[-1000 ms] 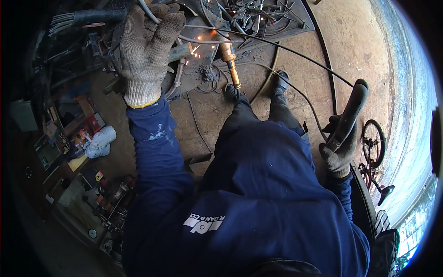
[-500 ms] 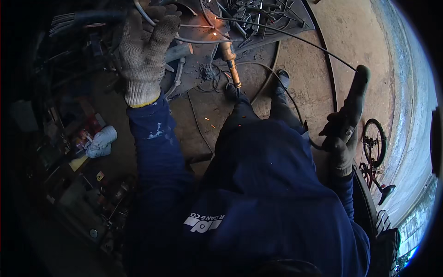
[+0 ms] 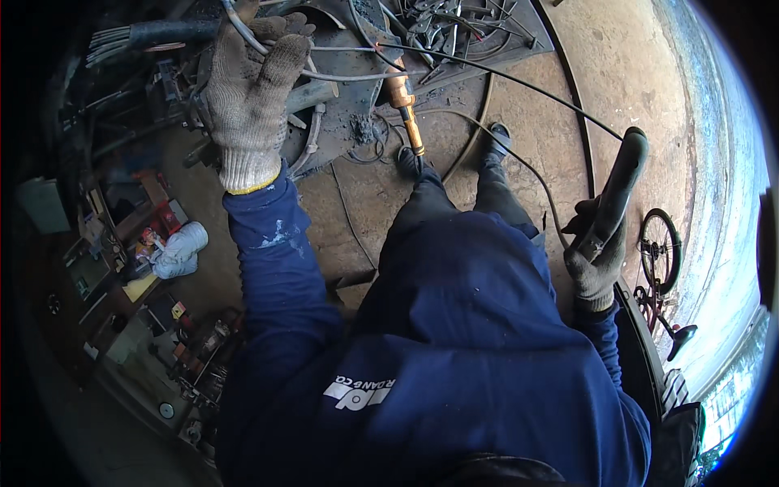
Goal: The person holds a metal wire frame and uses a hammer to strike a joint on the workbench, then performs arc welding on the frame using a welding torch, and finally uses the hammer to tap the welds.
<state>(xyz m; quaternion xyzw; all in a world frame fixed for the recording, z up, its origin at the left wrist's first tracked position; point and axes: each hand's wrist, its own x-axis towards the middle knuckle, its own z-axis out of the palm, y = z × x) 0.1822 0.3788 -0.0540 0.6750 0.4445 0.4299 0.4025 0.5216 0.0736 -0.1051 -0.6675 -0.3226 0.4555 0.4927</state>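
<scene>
My left hand (image 3: 251, 105), in a knitted work glove, is closed on a curved metal rod (image 3: 357, 78) at the edge of the cluttered worktable (image 3: 345, 130). The rod runs from above the hand across to the right. In its dark glove, my right hand (image 3: 596, 264) grips a dark welding electrode holder (image 3: 622, 178). A long thin welding electrode (image 3: 519, 83) extends from the holder to the rods, its tip near a small reddish spot. Beside that spot lies an orange angle grinder (image 3: 403, 101), hanging partly off the table edge.
Loose metal pieces (image 3: 454, 28) crowd the table's far end. A cable (image 3: 535, 170) trails over the floor towards my right hand. My feet stand beneath the table edge. A bicycle (image 3: 659, 252) is at the right; tools and parts (image 3: 195, 349) are piled at the left.
The bright orange glow and flying sparks at the electrode tip have gone. The electrode holder has shifted slightly downward, and the picture is brighter. My left hand is almost unmoved.
</scene>
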